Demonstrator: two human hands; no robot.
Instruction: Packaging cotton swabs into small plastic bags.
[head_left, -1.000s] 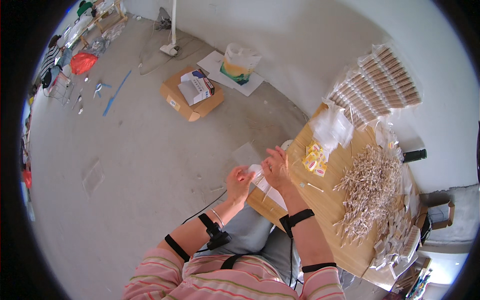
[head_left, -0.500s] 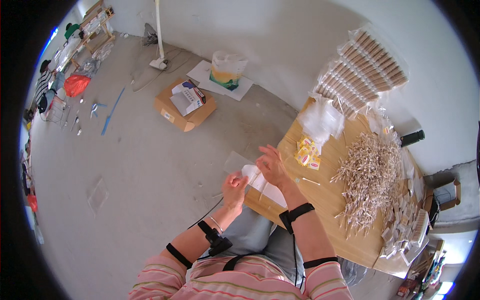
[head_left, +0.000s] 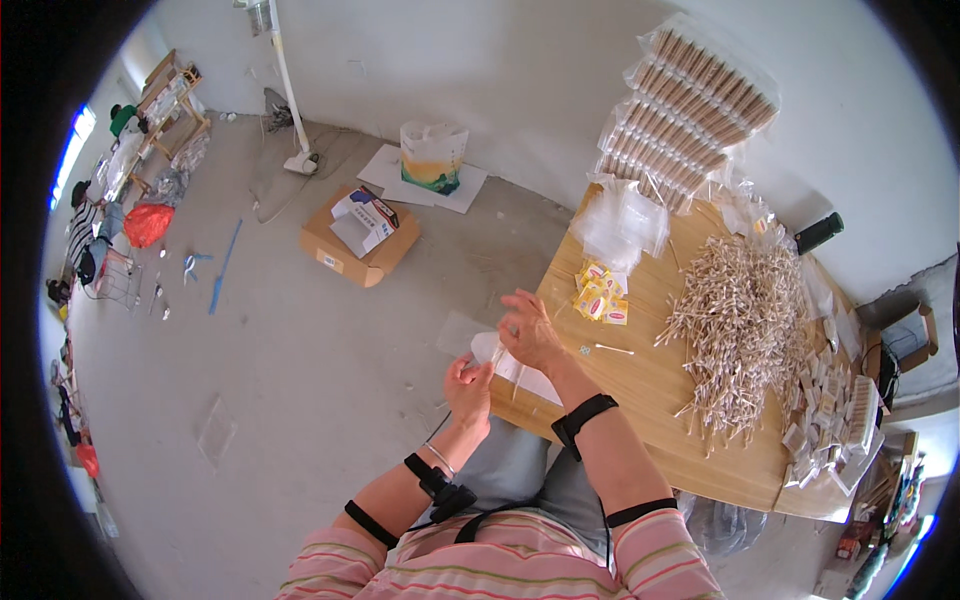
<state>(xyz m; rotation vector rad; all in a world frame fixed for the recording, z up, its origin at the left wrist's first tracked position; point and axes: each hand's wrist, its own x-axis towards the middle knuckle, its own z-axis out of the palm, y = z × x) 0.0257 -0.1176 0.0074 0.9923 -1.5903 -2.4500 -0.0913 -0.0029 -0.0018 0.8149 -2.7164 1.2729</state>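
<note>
My left hand (head_left: 467, 390) is closed at the near left corner of the table, thumb against the fingers. What it pinches is too small to make out. Just beyond its fingertips a clear plastic piece (head_left: 459, 333) shows faintly. To its right my right hand (head_left: 531, 334) bends over a white paper sheet (head_left: 535, 384), fingers curled and slightly blurred; whatever they pinch is hidden. Thin pale sticks seem to lie between the hands. A single cotton swab (head_left: 614, 349) rests to the right, and yellow-and-white cards (head_left: 602, 294) lie scattered beyond.
A big heap of cotton swabs (head_left: 735, 335) covers the wooden table's (head_left: 640, 410) right part. Behind are clear bags (head_left: 622, 228) and stacked swab packs (head_left: 690, 100); small boxes (head_left: 825, 410) crowd the right edge. On the floor sits a cardboard box (head_left: 345, 250).
The whole view has shifted and turned slightly. Both hands stay close together over the white sheet, the right one a little lower and its fingers moving.
</note>
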